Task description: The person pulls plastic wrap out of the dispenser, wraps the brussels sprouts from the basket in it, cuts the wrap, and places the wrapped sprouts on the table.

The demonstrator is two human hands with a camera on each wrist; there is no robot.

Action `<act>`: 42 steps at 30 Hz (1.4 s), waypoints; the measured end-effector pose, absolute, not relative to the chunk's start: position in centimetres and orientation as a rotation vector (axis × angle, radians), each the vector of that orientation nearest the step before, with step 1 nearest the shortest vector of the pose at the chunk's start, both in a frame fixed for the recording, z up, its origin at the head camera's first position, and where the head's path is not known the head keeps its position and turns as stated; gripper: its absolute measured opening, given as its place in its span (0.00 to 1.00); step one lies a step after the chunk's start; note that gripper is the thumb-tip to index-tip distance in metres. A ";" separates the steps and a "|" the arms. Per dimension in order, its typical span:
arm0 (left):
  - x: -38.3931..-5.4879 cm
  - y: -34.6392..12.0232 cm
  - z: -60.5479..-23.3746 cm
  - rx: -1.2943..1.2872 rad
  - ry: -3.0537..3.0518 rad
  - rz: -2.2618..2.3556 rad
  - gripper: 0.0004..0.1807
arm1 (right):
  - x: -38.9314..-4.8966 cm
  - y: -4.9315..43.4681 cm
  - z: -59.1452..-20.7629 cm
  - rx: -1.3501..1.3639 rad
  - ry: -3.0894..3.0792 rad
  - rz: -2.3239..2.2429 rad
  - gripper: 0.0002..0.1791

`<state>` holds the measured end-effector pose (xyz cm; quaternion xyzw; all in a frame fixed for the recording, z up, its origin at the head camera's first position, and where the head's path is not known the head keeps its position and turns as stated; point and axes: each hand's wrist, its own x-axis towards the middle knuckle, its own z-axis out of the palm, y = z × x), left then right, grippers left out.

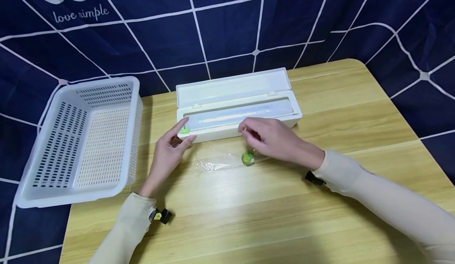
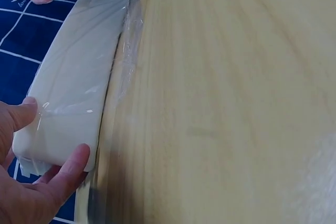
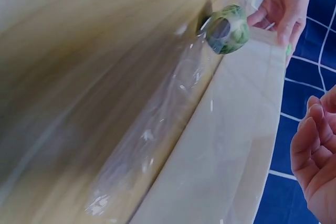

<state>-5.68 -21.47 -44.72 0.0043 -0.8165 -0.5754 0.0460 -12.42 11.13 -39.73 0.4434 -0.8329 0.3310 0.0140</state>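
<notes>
A long white cling film box (image 1: 209, 135) lies with its lid (image 1: 232, 87) raised and a film roll (image 1: 238, 113) inside. My left hand (image 1: 168, 153) grips its left end, thumb on the front and forefinger beside a green slider (image 1: 185, 131). My right hand (image 1: 275, 139) is at the front edge, right of the middle, its fingers curled in; the wrist views show nothing between them. Clear film (image 2: 128, 59) drapes down the box front and onto the table. On the table before the box sits a small Brussels sprout (image 3: 229, 30), with film about it.
A white perforated plastic basket (image 1: 133, 137) stands at the left edge of the wooden table (image 1: 227, 216). Behind the table hangs a dark blue cloth (image 1: 227, 31) with white lines. Small black devices are strapped at both wrists.
</notes>
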 end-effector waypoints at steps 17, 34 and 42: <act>-5.7 -21.4 -44.8 0.053 -2.463 -1.779 0.32 | -13.5 5.0 -39.4 1.444 -2.527 1.065 0.07; -6.0 -21.3 -45.2 0.077 -2.337 -1.918 0.31 | -13.6 1.8 -40.4 1.385 -2.599 1.291 0.12; -6.0 -21.6 -45.3 0.062 -2.344 -1.883 0.31 | -13.7 0.5 -41.0 1.376 -2.561 1.335 0.12</act>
